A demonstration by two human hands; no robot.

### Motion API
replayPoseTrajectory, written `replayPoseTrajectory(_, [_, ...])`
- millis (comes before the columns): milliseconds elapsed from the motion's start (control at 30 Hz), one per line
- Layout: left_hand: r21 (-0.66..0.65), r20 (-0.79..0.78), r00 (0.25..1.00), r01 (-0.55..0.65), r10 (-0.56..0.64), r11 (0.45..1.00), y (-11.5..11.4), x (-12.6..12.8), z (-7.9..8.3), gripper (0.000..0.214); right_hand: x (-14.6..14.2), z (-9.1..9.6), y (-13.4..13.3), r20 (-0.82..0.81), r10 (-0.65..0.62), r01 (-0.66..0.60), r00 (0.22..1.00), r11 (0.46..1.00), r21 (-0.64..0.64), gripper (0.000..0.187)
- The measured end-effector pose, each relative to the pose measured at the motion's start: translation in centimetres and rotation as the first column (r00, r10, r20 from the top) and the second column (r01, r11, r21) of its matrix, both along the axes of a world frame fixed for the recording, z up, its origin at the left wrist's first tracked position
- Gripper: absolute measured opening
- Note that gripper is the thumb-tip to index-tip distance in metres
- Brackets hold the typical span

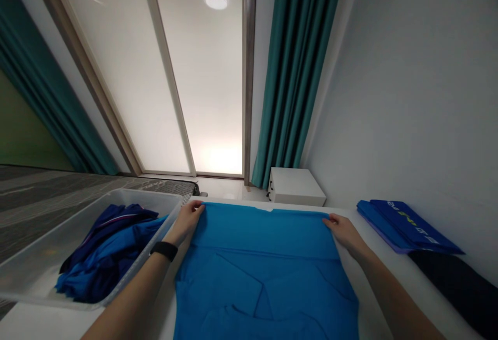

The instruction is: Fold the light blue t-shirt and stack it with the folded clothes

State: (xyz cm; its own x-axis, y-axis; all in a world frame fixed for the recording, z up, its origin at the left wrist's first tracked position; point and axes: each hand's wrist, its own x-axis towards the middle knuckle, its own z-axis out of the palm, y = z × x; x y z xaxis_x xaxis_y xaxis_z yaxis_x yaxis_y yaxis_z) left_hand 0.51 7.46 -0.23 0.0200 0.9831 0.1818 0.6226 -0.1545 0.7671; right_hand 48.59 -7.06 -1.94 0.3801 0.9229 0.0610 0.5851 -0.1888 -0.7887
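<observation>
White surface [392,272] carrying a bright blue garment [264,272], spread flat at centre with its sides folded inward over the middle. To the left, touching the surface edge, a clear plastic bin [35,257] holds crumpled navy and blue clothes [105,246]. At far right, against the wall, a stack of folded blue garments [404,225] lies next to a dark cloth [459,283]. Beyond the surface stands a small white cabinet [296,186] below a teal curtain [298,70]. Left hand [187,221], a black wristband [164,250] on its wrist, pinches the garment's far left corner, fingers closed on the cloth. Right hand [344,231] grips the far right corner likewise, fingers curled over the fabric edge.
</observation>
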Motion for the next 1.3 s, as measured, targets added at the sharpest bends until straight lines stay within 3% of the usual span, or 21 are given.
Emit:
replayPoseTrajectory(233, [0.071,0.095,0.995,-0.027,0.021,0.997,-2.0,0.1,1.2,0.05,-0.3,2.1,-1.7,0.004,-0.036,0.036,0.999,0.996,0.077,0.032])
replayPoseTrajectory(500, [-0.004,0.272,0.96,-0.063,0.062,0.998,-8.1,-1.3,3.6,0.058,-2.1,4.7,-7.0,-0.028,-0.045,0.046,0.999,0.997,0.066,0.039])
replayPoseTrajectory(600, [0.005,0.308,0.951,-0.024,0.021,1.0,-10.4,-2.2,3.9,0.053,-2.7,4.9,-9.4,-0.028,-0.043,0.045,0.999,0.997,0.059,0.041])
replayPoseTrajectory(767, [0.016,0.324,0.94,0.11,-0.109,0.994,-14.6,-4.1,3.6,0.044,-3.4,3.3,-13.8,-0.084,0.011,-0.001,0.996,0.992,0.126,0.038])
replayPoseTrajectory(933, [-0.01,0.269,0.942,0.21,-0.2,0.978,-18.0,-6.3,1.4,0.043,-4.1,0.5,-18.0,-0.127,0.069,-0.051,0.99,0.989,0.14,0.028])
replayPoseTrajectory(1100, [0.009,0.16,0.96,0.233,-0.231,0.972,-19.2,-7.4,-0.6,0.031,-4.4,-1.6,-19.9,-0.087,0.068,-0.06,0.994,0.994,0.091,0.022])
replayPoseTrajectory(1300, [0.12,-0.049,0.945,0.327,-0.324,0.937,-19.4,-7.3,-1.2,0.013,-4.3,-3.1,-19.9,0.044,0.083,-0.086,0.996,0.993,0.076,0.02])
